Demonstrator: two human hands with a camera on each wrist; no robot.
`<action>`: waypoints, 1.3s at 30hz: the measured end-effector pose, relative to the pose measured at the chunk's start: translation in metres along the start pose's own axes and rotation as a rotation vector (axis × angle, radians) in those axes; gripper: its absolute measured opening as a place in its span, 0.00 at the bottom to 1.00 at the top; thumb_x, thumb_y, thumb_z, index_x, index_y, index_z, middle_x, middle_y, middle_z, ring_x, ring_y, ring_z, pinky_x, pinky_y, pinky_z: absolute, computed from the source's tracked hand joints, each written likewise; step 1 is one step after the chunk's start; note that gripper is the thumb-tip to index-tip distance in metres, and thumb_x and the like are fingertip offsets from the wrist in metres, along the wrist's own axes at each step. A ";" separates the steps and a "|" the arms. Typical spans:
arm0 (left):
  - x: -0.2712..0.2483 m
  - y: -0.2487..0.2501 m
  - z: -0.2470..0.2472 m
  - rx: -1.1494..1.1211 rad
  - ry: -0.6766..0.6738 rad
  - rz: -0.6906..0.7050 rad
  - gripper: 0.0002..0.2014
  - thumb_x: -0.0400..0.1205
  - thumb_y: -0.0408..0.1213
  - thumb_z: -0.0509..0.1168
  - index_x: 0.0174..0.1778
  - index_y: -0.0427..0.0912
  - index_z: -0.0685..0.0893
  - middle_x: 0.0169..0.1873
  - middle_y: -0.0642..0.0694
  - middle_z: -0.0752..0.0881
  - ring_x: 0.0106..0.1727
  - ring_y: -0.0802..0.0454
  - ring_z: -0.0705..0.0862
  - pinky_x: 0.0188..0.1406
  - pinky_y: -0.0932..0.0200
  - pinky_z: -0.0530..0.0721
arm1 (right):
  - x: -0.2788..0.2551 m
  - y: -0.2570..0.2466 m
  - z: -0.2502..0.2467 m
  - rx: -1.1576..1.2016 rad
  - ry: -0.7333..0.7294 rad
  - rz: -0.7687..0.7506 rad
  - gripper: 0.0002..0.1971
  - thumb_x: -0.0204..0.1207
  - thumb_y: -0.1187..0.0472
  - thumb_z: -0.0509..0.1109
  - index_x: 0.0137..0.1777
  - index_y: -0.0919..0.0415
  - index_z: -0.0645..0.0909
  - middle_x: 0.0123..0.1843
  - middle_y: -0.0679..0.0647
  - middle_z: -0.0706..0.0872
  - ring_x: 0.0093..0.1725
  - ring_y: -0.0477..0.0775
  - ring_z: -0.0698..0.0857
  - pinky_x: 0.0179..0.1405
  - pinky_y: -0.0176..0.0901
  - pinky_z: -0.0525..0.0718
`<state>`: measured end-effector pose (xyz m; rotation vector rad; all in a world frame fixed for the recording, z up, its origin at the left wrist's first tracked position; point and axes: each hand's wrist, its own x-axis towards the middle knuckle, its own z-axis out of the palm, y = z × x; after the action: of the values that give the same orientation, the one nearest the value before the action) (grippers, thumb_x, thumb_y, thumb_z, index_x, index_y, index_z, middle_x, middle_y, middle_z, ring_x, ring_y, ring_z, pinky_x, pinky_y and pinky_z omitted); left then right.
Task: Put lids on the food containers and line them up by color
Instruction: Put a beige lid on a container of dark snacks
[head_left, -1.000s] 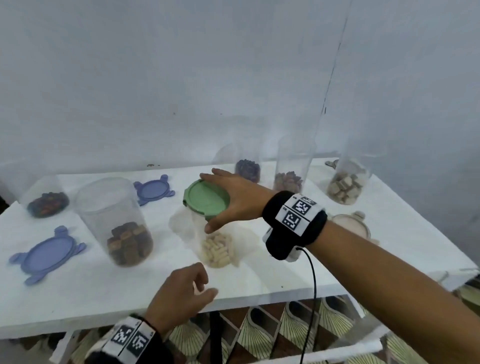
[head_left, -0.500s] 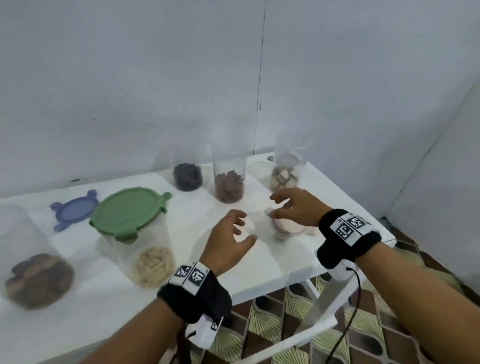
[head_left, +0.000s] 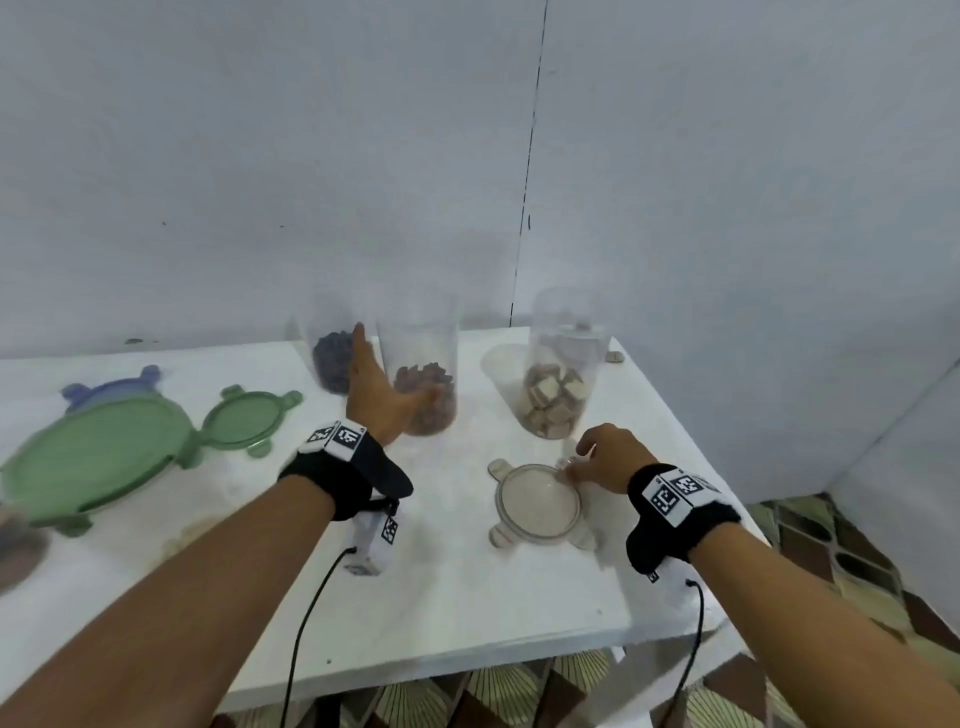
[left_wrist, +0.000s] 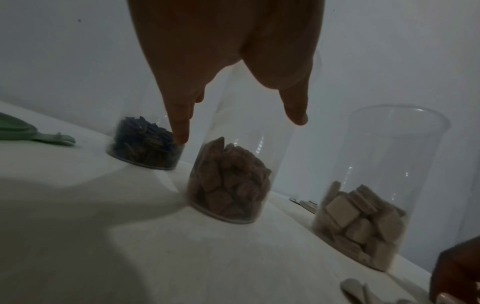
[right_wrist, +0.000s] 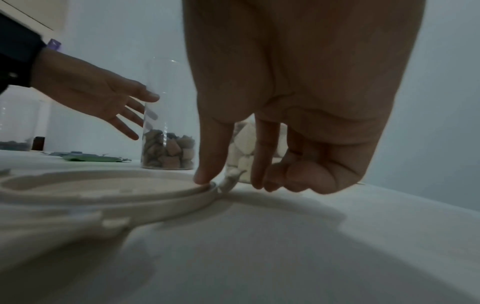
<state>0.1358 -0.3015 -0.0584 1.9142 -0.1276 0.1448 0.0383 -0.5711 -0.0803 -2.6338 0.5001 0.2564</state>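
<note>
A beige lid lies flat on the white table near its right front. My right hand pinches the tab on that lid's far rim; the right wrist view shows the thumb on the rim of the beige lid. My left hand is spread open around the lidless jar of brown pieces, with the jar between thumb and fingers; I cannot tell whether it touches. A jar of dark blue bits and a jar of beige cubes stand open beside it.
At the left a big green lid sits on its container, blurred. A small green lid and a blue lid lie flat behind it. The wall runs close behind the jars. The table's right edge is just past the beige cubes jar.
My right hand left the green lid and went right to the beige lid. My left hand rose from the front edge and reached forward to the brown jar.
</note>
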 end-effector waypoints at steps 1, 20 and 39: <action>0.003 0.000 0.003 -0.020 0.009 0.007 0.60 0.68 0.35 0.82 0.85 0.41 0.44 0.83 0.42 0.57 0.83 0.53 0.57 0.68 0.79 0.55 | 0.002 0.000 0.002 0.004 -0.003 -0.002 0.21 0.64 0.46 0.79 0.52 0.57 0.82 0.48 0.52 0.82 0.51 0.56 0.83 0.49 0.45 0.79; -0.033 -0.016 -0.027 -0.040 -0.083 0.124 0.52 0.71 0.45 0.79 0.81 0.66 0.48 0.80 0.47 0.69 0.77 0.44 0.71 0.77 0.43 0.71 | -0.041 -0.104 -0.025 0.308 0.428 -0.321 0.11 0.76 0.59 0.68 0.33 0.57 0.71 0.31 0.50 0.78 0.37 0.58 0.79 0.37 0.47 0.76; -0.041 -0.029 -0.032 -0.073 -0.115 0.195 0.52 0.69 0.55 0.74 0.84 0.55 0.50 0.78 0.50 0.72 0.74 0.53 0.74 0.70 0.71 0.72 | -0.047 -0.185 -0.035 0.341 0.217 -0.914 0.08 0.73 0.65 0.74 0.41 0.69 0.79 0.55 0.56 0.90 0.61 0.45 0.85 0.59 0.33 0.78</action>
<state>0.0985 -0.2607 -0.0808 1.8350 -0.3929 0.1584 0.0700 -0.4181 0.0346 -2.2793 -0.5650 -0.3705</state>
